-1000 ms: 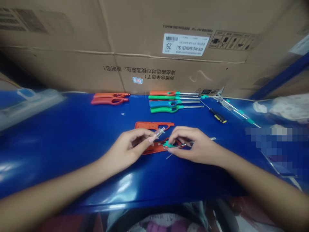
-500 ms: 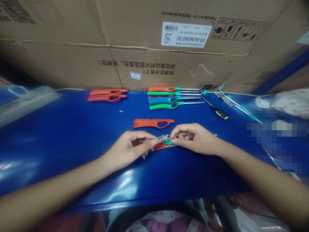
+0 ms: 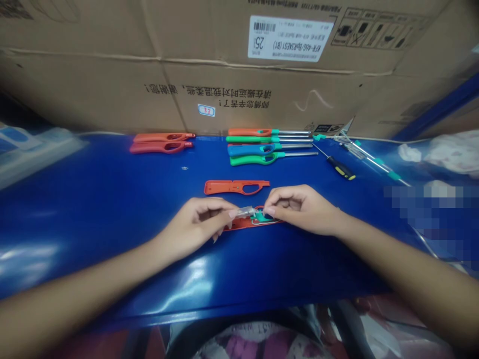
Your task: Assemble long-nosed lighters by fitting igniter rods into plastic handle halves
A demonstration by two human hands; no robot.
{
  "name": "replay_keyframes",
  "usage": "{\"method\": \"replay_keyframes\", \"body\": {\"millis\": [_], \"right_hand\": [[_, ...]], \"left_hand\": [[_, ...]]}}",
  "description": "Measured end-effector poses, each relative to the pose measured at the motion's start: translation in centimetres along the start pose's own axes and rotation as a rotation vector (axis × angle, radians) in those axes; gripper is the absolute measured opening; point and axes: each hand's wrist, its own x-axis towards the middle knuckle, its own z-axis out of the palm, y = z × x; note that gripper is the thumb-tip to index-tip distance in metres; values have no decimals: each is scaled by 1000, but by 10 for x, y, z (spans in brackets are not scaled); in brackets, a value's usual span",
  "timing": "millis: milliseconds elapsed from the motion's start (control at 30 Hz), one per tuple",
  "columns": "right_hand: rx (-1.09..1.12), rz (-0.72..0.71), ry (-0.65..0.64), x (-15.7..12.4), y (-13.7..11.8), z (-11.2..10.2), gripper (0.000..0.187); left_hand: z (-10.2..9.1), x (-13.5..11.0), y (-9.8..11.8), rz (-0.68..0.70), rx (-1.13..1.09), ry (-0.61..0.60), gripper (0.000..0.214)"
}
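Pinches a clear plastic tank (image 3: pixel 245 212) between left hand (image 3: pixel 204 222) thumb and fingers, over the lower orange lighter half-shell (image 3: pixel 239 227). Holds the right hand (image 3: pixel 301 209), fingertips drawn together, at the teal fitting (image 3: pixel 261 216) over that half-shell; cannot tell whether gripping it. Has a second orange half-shell (image 3: pixel 224 187) just beyond the lower one on the blue surface (image 3: pixel 112 199), several utility lighters (image 3: pixel 243 149) farther beyond it, and a screwdriver (image 3: pixel 340 168) beyond it to the right.
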Motion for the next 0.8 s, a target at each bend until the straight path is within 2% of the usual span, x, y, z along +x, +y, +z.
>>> {"method": "replay_keyframes", "body": {"millis": [800], "right_hand": [[6, 55, 5, 1, 2, 2, 23]], "left_hand": [[0, 1, 3, 32, 23, -23, 32]]}}
